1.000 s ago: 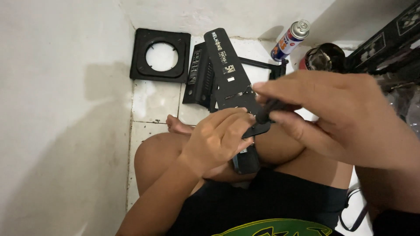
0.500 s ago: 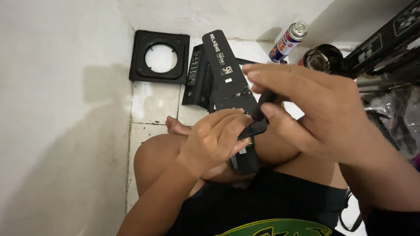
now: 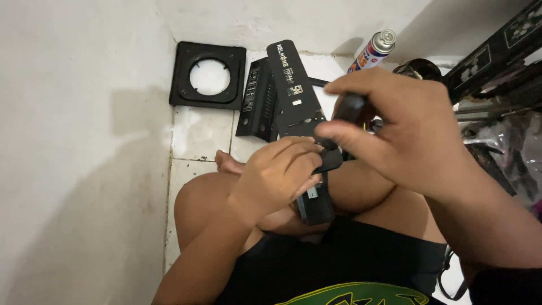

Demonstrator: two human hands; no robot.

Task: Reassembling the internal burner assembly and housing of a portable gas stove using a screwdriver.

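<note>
A long black metal panel with slots and white markings rests across my lap, its far end pointing toward the wall. My left hand grips its lower part over my knee. My right hand is closed around a dark tool handle, a screwdriver by its look, with the tip hidden where the two hands meet on the panel.
On the white tiled floor lie a square black frame with a round hole, another black slotted panel and a spray can by the wall. Black metal parts and plastic wrap crowd the right. A white wall stands at the left.
My right hand has moved left and up over the panel, with the tool handle now more upright. The left hand has kept its grip.
</note>
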